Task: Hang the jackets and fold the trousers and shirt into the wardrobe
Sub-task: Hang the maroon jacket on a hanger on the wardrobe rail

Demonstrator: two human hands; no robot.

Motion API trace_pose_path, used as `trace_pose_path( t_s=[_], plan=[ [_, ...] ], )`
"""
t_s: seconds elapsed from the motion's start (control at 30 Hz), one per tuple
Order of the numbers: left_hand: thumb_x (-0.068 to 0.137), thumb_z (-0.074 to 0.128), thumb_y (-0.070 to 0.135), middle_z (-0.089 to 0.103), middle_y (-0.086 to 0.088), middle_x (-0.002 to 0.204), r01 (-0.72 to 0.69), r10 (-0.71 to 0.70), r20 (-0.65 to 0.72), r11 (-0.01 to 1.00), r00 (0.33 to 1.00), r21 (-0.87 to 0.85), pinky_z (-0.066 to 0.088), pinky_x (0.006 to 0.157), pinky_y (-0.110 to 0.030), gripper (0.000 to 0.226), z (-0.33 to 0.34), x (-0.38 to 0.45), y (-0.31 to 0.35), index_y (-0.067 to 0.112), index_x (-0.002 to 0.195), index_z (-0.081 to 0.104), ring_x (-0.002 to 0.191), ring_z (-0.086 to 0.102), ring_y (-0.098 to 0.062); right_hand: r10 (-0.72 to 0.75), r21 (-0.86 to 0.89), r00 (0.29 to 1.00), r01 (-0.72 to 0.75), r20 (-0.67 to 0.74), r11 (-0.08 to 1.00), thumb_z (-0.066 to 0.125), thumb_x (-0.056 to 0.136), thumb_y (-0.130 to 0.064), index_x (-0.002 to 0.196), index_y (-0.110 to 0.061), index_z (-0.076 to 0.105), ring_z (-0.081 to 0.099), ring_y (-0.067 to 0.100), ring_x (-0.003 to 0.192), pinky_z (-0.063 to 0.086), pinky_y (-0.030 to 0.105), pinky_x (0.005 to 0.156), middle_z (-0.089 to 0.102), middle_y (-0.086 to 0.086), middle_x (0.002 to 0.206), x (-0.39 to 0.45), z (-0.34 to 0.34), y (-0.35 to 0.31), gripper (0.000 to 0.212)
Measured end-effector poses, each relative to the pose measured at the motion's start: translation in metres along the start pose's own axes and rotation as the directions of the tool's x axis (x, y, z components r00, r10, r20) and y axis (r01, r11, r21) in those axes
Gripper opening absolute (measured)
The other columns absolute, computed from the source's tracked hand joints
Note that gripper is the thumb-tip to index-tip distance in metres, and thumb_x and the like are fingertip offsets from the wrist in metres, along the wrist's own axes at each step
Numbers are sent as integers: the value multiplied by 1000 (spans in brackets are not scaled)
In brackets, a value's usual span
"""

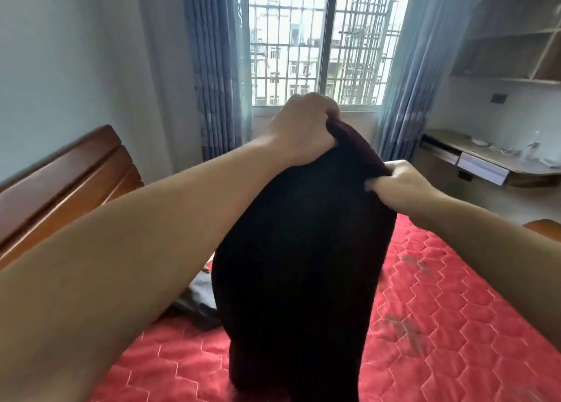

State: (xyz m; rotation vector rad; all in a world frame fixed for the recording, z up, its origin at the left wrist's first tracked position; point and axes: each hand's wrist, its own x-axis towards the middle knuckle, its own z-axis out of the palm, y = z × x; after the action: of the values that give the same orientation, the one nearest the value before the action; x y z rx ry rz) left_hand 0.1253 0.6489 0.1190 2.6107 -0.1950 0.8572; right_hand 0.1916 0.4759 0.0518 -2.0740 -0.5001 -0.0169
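Observation:
A dark, almost black garment (300,265) with a maroon tint along its top edge hangs in the air over the bed. My left hand (303,128) grips its top edge high in front of the window. My right hand (400,183) pinches the same edge lower and to the right. The cloth drops straight down past the bottom of the frame. I cannot tell which kind of garment it is. Grey clothing (200,295) lies on the bed behind my left forearm, mostly hidden.
A red quilted bed cover (440,310) fills the lower half. The wooden headboard (60,183) stands at the left. A barred window (318,43) with blue curtains is ahead. A desk (485,164) and wall shelves (516,37) are at the right.

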Motion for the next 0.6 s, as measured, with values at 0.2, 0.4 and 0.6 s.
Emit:
trace_pose_path(
  t_s=[0.2, 0.4, 0.6],
  plan=[
    [70, 73, 65, 54, 19, 70, -122, 121, -16, 992, 992, -29, 38, 64, -15, 42, 2, -5, 1, 25, 75, 61, 69, 52, 4, 71, 323, 979, -130, 189, 937, 45, 72, 9, 89, 1, 62, 55, 21, 48, 44, 18, 44, 58, 12, 62, -30, -49, -29, 25],
    [75, 77, 47, 66, 14, 86, -66, 68, -5, 938, 998, -341, 48, 71, -15, 32, 39, 6, 47, 29, 96, 63, 77, 62, 4, -123, 604, 960, -55, 250, 795, 27, 85, 1, 58, -13, 75, 68, 13, 57, 53, 19, 50, 70, 2, 66, -66, -109, -43, 57],
    [82, 67, 50, 65, 15, 93, -21, 12, -20, 795, 1000, -606, 49, 70, -19, 18, 122, -24, 131, 40, 97, 64, 79, 62, 0, -35, 747, 999, 3, 27, 665, 32, 86, -8, 89, -9, 56, 58, 20, 72, 53, 26, 67, 57, 7, 83, -95, -207, 1, 24]
  ],
)
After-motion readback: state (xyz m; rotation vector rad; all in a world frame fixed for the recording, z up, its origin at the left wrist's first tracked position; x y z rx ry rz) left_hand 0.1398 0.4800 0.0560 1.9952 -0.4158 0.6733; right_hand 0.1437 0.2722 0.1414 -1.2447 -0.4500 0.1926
